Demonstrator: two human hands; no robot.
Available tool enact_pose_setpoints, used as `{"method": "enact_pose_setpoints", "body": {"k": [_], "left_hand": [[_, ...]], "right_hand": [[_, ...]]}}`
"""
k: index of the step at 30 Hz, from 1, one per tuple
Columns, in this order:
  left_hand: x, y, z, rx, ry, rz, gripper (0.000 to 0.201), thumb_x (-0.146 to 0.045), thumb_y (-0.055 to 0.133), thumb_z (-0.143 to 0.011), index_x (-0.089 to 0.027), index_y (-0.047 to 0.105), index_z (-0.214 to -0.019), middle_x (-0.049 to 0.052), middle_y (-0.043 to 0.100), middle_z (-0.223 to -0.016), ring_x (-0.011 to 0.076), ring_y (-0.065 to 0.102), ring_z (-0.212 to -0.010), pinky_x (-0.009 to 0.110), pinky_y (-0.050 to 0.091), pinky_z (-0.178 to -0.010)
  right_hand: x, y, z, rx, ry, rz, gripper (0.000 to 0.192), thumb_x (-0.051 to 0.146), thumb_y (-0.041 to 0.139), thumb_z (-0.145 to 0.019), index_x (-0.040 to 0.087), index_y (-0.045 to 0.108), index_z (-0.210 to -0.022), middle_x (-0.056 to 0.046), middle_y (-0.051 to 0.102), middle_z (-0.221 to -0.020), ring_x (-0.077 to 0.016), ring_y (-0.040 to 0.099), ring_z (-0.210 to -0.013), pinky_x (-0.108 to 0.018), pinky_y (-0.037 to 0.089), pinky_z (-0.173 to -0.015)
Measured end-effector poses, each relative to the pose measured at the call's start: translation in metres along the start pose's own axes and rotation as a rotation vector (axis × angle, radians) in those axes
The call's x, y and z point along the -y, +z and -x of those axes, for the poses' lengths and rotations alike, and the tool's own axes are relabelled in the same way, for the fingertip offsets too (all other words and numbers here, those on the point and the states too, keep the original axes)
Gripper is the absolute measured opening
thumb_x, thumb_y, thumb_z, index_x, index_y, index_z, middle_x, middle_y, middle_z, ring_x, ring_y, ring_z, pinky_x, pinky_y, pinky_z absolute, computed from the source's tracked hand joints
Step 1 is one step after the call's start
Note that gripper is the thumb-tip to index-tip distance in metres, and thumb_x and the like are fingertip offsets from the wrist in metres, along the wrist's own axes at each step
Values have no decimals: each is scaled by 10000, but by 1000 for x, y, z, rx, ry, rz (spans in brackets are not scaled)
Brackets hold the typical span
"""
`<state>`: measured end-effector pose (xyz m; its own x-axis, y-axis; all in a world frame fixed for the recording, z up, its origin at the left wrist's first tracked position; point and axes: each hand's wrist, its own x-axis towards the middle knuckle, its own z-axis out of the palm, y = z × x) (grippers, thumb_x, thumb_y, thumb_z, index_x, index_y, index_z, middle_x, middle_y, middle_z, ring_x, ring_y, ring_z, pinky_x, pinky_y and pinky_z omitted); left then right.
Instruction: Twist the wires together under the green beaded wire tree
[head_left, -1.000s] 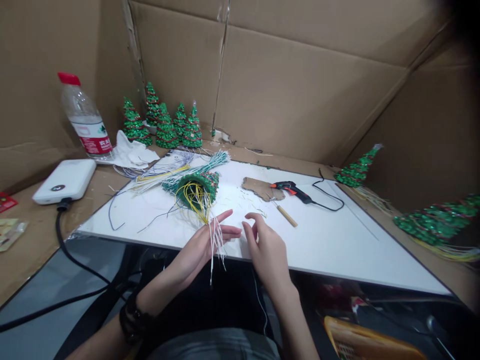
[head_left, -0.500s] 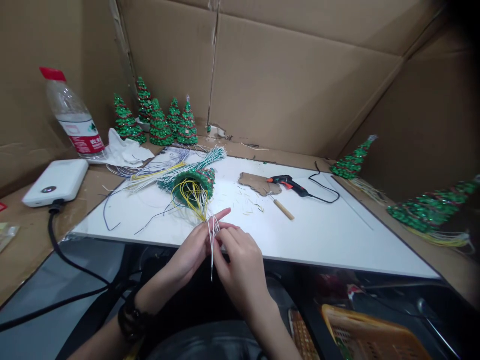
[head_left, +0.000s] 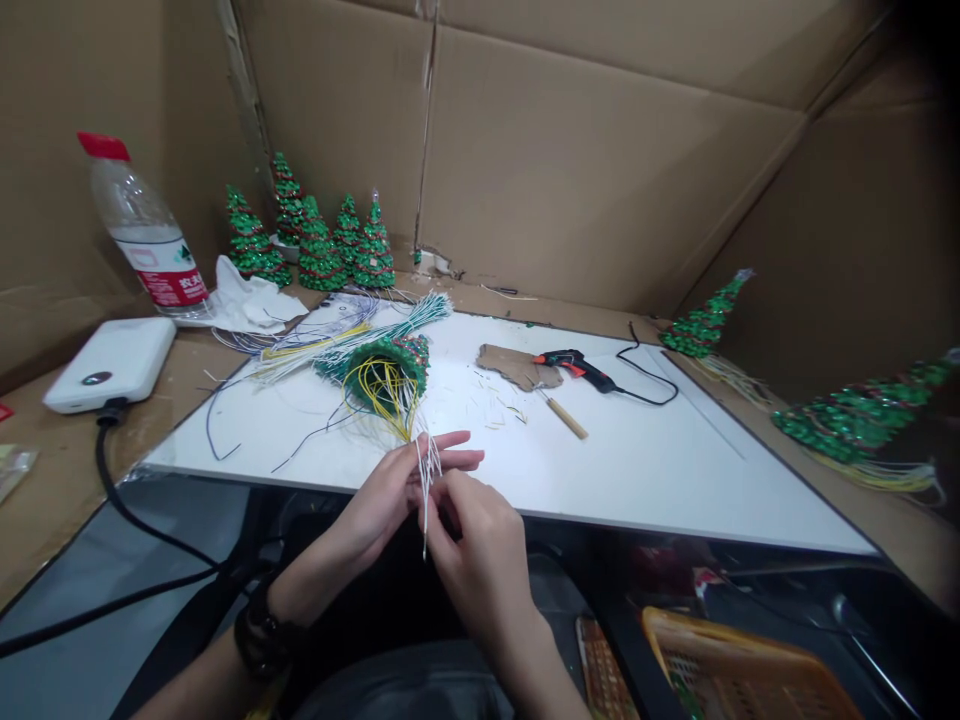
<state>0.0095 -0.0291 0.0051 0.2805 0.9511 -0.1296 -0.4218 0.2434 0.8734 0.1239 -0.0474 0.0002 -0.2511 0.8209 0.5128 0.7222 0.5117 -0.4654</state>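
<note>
A small green Christmas tree (head_left: 409,362) lies on its side with its hollow base facing me. Yellow wires (head_left: 384,388) and white wires (head_left: 426,495) come out of that base toward my hands. My left hand (head_left: 394,490) holds the wire bundle near the board's front edge, thumb over it, with two fingers stretched out to the right. Pinched together, the fingers of my right hand (head_left: 480,525) grip the white wires just below. The ends of a few white wires hang down between both hands.
Behind the tree lies a bundle of green-and-white wires (head_left: 420,318). A glue gun (head_left: 577,368) rests by a cardboard scrap (head_left: 510,365) and a wooden-handled tool (head_left: 568,418). Finished-looking trees (head_left: 322,245) stand at the back left, near a bottle (head_left: 154,240) and a power bank (head_left: 112,362).
My right hand has shifted slightly down along the white wires. The extended fingers of my left hand show more and point further right. The tree stays in place.
</note>
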Motion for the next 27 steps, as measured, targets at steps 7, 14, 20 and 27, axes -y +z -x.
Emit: {"method": "enact_pose_setpoints", "body": {"k": [7, 14, 20, 27], "left_hand": [[1, 2, -1, -11, 30, 32, 402, -396, 398, -876, -169, 600, -1138, 95, 687, -1039, 252, 561, -1062, 363, 357, -954], [-2, 2, -1, -21, -37, 97, 379, -341, 413, -870, -148, 596, -1139, 89, 686, -1002, 244, 566, -1020, 346, 402, -881], [1, -2, -1, 11, -36, 114, 389, -315, 389, -876, -141, 583, -1164, 96, 686, -997, 198, 614, -834, 337, 427, -830], [3, -5, -3, 16, -38, 68, 404, -349, 427, -861, -165, 571, -1190, 80, 693, -992, 209, 606, -926, 333, 395, -894]], "right_hand": [[1, 5, -1, 22, 55, -21, 143, 261, 504, -826, 181, 535, -712, 8, 521, -567, -132, 450, -504, -239, 259, -508], [1, 4, -5, 33, 97, -175, 147, 180, 452, -817, 180, 503, -679, 22, 477, -545, -109, 415, -478, -219, 251, -491], [-8, 3, -1, 56, 217, -368, 192, 229, 428, -850, 178, 491, -676, 34, 439, -523, -96, 387, -456, -212, 261, -469], [-11, -1, 4, 38, 271, -549, 163, 258, 453, -858, 166, 541, -755, -11, 572, -679, -108, 463, -535, -213, 341, -512]]}}
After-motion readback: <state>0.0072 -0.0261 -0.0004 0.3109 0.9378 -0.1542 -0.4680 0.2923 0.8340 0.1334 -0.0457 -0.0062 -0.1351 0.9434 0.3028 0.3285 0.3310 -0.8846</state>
